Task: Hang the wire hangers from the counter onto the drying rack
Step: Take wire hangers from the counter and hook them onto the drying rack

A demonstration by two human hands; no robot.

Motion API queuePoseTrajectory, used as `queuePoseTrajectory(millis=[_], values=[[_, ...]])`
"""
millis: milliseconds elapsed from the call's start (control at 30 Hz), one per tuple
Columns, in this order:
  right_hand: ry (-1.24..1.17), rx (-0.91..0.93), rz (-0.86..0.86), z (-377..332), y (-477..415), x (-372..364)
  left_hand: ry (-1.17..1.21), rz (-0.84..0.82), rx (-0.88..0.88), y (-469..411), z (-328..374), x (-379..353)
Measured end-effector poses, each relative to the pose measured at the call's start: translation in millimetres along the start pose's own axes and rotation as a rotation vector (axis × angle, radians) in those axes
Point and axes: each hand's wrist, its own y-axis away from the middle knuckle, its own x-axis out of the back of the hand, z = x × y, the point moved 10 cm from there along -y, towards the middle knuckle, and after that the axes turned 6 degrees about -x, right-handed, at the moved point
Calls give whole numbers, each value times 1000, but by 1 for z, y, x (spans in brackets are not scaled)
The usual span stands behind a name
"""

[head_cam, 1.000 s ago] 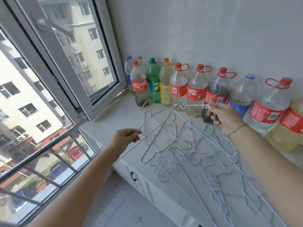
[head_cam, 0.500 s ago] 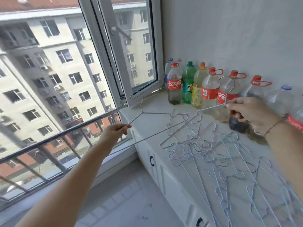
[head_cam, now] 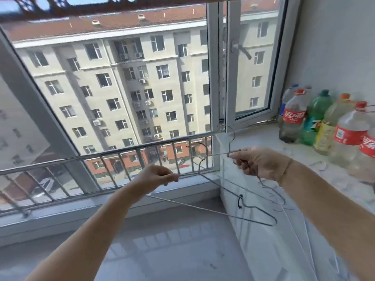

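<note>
Rail overhead [head_cam: 60, 6]: likely the drying rack; lift hooks to it.
Left hand [head_cam: 156, 177]: fingers pinch a wire hanger [head_cam: 203, 209], off the bench [head_cam: 263, 138].
Right hand [head_cam: 261, 165]: fingers grasp a second hanger [head_cam: 234, 136] near its neck.
Care: keep the wires apart and untangled.

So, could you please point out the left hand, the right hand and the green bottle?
left hand [head_cam: 156, 177]: head view, on the back of the hand.
right hand [head_cam: 263, 165]: head view, on the back of the hand.
green bottle [head_cam: 319, 110]: head view, on the upper body, above the label.
</note>
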Motion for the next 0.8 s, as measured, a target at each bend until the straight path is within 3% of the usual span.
queuePoseTrajectory(millis=[200, 467, 567, 667, 733, 800], values=[[64, -176, -407, 31, -11, -194, 53, 97, 59, 95, -34, 71], [21, -272, -578, 59, 13, -396, -13, 289, 158, 238, -105, 192], [-20, -269, -619, 66, 18, -465, -115, 448, 120, 288, -124, 239], [-43, -261, -653, 76, 25, -530, -206, 765, 105, 343, -136, 282], [-44, -251, -676, 82, 29, -569, -98, 942, 118, 381, -141, 295], [-15, -226, -696, 87, 30, -603, 110, 956, 196, 406, -157, 293]])
